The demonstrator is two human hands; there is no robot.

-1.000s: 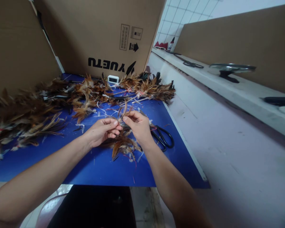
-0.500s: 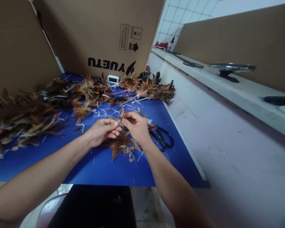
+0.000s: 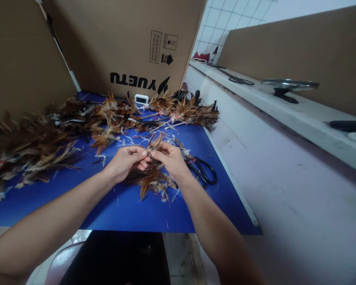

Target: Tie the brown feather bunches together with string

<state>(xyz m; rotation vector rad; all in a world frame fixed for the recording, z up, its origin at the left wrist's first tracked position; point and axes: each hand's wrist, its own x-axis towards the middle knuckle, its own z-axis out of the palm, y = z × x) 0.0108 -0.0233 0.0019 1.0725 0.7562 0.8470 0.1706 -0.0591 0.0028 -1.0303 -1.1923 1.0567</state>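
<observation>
Brown feathers [image 3: 155,143] stand up between my fingertips, over the middle of the blue table. My left hand [image 3: 126,161] is closed in a pinch at their base. From the right, my right hand [image 3: 170,159] pinches the same small bunch, thumb nearly touching the left thumb. Below the hands lies a loose clump of brown feathers [image 3: 150,183] with thin red thread. Black-handled scissors [image 3: 206,172] rest just right of my right hand, their blades hidden under feathers and scraps.
Big heaps of brown feathers [image 3: 29,146] cover the table's left side and back. A small white digital clock [image 3: 141,99] stands before a cardboard box [image 3: 121,43]. Along the right, a white ledge [image 3: 255,89] carries a round stand [image 3: 289,85] and eyeglass-like black frames [image 3: 240,80].
The feathers between my fingertips now fan out wider and stand more upright. Both hands have shifted only slightly, keeping their pinch.
</observation>
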